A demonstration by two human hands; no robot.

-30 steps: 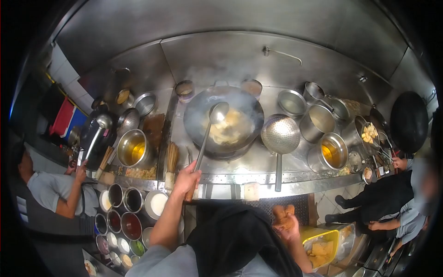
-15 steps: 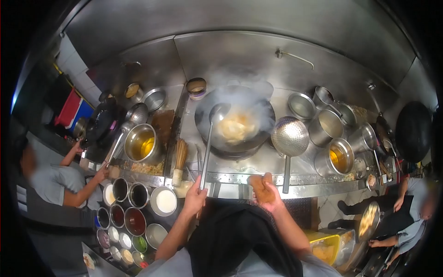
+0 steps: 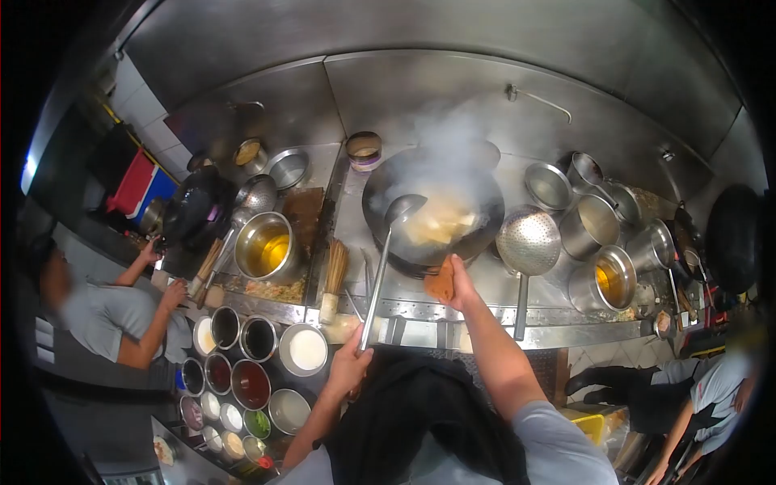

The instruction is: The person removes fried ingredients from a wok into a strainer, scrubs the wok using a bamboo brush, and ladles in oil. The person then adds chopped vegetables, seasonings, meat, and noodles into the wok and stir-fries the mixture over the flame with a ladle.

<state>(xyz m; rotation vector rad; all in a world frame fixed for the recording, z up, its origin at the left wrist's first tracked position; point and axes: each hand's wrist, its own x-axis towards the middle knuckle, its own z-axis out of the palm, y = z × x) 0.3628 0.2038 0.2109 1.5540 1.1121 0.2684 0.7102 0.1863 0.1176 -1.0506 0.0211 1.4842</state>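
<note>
My left hand (image 3: 352,367) is wrapped around the handle end of a long metal ladle (image 3: 377,295), whose bowl rests inside the wok (image 3: 383,182). Pale pieces of food (image 3: 440,222) lie in the wok under rising steam. Folded in my right hand (image 3: 463,289) is a brown cloth (image 3: 440,283), held at the wok's near rim. The fingers partly hide behind the cloth, so I cannot tell how firmly it presses on the rim.
A perforated skimmer (image 3: 528,240) lies right of the wok. Metal pots (image 3: 590,226) stand beyond it. To the left are a bamboo brush (image 3: 335,275), an oil pot (image 3: 265,246) and several seasoning containers (image 3: 304,349). Co-workers stand on the left (image 3: 121,299) and right (image 3: 687,404).
My right hand has carried the brown cloth forward from the counter edge to the wok's near rim. The right co-worker's pan of food has gone from view. The whole view has shifted slightly.
</note>
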